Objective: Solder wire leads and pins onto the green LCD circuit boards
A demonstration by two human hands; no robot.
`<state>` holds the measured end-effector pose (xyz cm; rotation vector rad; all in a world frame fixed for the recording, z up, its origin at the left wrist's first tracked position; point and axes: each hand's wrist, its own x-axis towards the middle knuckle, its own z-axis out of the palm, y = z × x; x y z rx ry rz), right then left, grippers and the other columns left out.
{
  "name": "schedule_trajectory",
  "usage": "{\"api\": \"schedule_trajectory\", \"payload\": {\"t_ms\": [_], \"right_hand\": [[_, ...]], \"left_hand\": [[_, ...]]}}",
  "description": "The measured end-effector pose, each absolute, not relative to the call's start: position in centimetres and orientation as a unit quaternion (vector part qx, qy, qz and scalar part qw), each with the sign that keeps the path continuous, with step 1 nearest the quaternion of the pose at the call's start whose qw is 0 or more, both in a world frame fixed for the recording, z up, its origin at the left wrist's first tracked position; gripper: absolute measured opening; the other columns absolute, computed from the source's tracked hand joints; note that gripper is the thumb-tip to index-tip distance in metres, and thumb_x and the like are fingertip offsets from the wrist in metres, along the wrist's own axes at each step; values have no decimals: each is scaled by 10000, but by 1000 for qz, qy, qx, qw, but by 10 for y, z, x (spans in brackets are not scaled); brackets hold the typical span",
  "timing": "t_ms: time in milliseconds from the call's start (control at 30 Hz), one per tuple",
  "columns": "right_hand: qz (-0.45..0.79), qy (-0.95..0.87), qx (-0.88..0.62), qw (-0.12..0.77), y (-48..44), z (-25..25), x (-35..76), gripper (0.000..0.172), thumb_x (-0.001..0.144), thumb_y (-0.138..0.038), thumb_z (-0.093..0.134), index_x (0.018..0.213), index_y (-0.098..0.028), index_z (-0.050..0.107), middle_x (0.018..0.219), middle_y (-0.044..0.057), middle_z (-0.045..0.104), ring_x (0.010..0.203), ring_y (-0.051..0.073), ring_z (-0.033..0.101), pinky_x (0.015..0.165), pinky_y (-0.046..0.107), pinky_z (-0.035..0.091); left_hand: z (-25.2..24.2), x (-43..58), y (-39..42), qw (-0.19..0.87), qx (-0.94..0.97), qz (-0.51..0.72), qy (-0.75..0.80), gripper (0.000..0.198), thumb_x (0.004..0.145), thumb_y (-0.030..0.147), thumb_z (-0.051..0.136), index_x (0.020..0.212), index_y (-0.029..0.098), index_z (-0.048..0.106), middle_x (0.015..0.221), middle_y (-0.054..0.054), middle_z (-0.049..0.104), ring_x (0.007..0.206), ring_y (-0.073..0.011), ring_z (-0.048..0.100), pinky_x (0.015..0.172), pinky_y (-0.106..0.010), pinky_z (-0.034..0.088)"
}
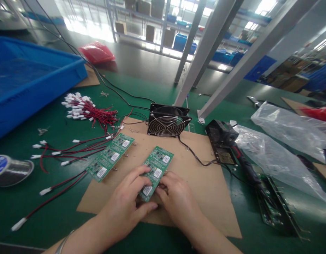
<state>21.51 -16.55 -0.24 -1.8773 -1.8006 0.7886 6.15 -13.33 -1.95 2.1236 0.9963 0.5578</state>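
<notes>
A long green circuit board [158, 168] with white labels lies on a brown cardboard sheet [205, 183]. My left hand [127, 204] grips its near left edge, fingers curled over it. My right hand [176, 197] pinches the near right edge of the same board. A second green circuit board [110, 157] lies to the left, with red and black wires [72, 150] with white plugs running out of it.
A black fan [166, 121] stands behind the boards. A bundle of red wires [86, 111] and a blue bin [27, 79] lie at left, a solder spool [9, 169] at far left. A soldering iron in its stand [226, 144], clear plastic bags [282, 148], and more boards [274, 204] are right.
</notes>
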Motion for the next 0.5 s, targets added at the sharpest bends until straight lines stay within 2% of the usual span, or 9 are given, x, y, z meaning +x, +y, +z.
{"api": "schedule_trajectory", "payload": {"t_ms": [300, 433, 500], "right_hand": [[326, -604, -679, 261, -169, 1, 220, 140, 686, -109, 574, 723, -217, 655, 668, -6, 576, 637, 126, 526, 590, 238, 397], [335, -533, -699, 339, -176, 4, 229, 65, 693, -182, 566, 728, -181, 620, 639, 7, 584, 579, 125, 535, 547, 255, 422], [328, -482, -706, 401, -176, 7, 237, 144, 732, -277, 536, 817, -162, 562, 626, 7, 568, 549, 120, 536, 520, 258, 435]], "left_hand": [[-14, 61, -130, 343, 836, 225, 365, 280, 633, 163, 657, 859, 185, 493, 1186, -131, 473, 1161, -277, 390, 949, -492, 347], [-16, 59, -125, 323, 846, 234, 355, 425, 560, 274, 743, 891, 147, 508, 1156, -176, 493, 1127, -296, 423, 919, -488, 379], [-19, 59, -122, 306, 853, 243, 345, 503, 520, 368, 760, 899, 139, 522, 1133, -180, 514, 1110, -295, 442, 931, -491, 366]]}}
